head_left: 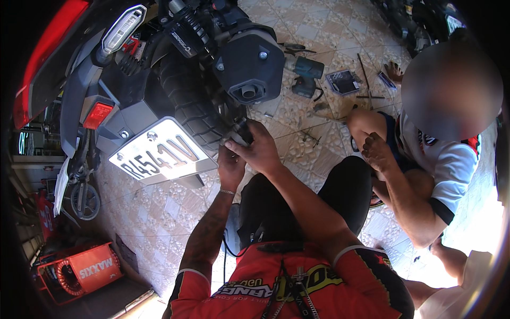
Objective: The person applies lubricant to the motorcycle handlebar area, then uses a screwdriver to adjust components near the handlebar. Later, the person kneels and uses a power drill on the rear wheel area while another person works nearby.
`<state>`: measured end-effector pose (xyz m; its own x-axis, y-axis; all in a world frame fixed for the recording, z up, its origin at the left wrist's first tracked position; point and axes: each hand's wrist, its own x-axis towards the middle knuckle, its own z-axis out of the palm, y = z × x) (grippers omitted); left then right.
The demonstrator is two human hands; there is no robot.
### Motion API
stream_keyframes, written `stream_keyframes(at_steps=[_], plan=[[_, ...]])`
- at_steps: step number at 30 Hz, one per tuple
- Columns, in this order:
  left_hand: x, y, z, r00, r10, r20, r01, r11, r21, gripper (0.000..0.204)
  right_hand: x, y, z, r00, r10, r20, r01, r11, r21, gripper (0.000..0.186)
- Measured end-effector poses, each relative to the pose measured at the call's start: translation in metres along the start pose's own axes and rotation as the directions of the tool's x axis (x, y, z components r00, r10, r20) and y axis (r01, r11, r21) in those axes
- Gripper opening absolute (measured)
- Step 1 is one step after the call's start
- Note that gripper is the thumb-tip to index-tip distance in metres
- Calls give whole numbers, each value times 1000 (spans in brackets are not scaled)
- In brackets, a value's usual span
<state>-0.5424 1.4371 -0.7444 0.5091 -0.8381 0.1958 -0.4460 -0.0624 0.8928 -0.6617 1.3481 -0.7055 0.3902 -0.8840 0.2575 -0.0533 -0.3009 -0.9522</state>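
A motorcycle's rear end fills the upper left, with its black rear tyre [183,98], dark muffler [249,69] and white number plate [159,151]. Both my hands meet beside the tyre, just below the muffler. My right hand [258,147] is curled round a dark part close to the wheel's hub. Tucked below it, my left hand [231,167] has its fingers bent upward and closed near the same spot. What the fingers of either hand grip is mostly hidden by the hands themselves and too small to name.
A co-worker [438,154] sits at the right, one hand [393,72] on the tiled floor [154,212]. Beyond the muffler lie a cordless power tool [306,77], a dark tray [342,82] and thin rods [364,72]. A red stand [82,270] occupies the lower left.
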Motion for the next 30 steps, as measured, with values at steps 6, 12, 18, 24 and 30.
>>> stream_keyframes(at_steps=[6, 12, 18, 24, 30], plan=[[2, -6, -2, 998, -19, 54, 20, 1000, -9, 39, -17, 40, -33, 947, -61, 315, 56, 998, 25, 105], [5, -20, 1, 999, -14, 33, 17, 992, -122, 42, -9, 45, -23, 950, 55, 307, -22, 994, -108, 102], [3, -26, -4, 999, -28, 23, 30, 996, -87, 46, -1, 41, -25, 889, 127, 440, -5, 963, -270, 94], [-7, -21, 8, 998, -35, -46, 29, 992, -120, 44, 9, 37, -33, 865, 91, 493, 56, 960, -275, 85], [-10, -23, 20, 998, -37, -49, 23, 964, -265, 48, 13, 38, -52, 841, 76, 535, 17, 986, -167, 94]])
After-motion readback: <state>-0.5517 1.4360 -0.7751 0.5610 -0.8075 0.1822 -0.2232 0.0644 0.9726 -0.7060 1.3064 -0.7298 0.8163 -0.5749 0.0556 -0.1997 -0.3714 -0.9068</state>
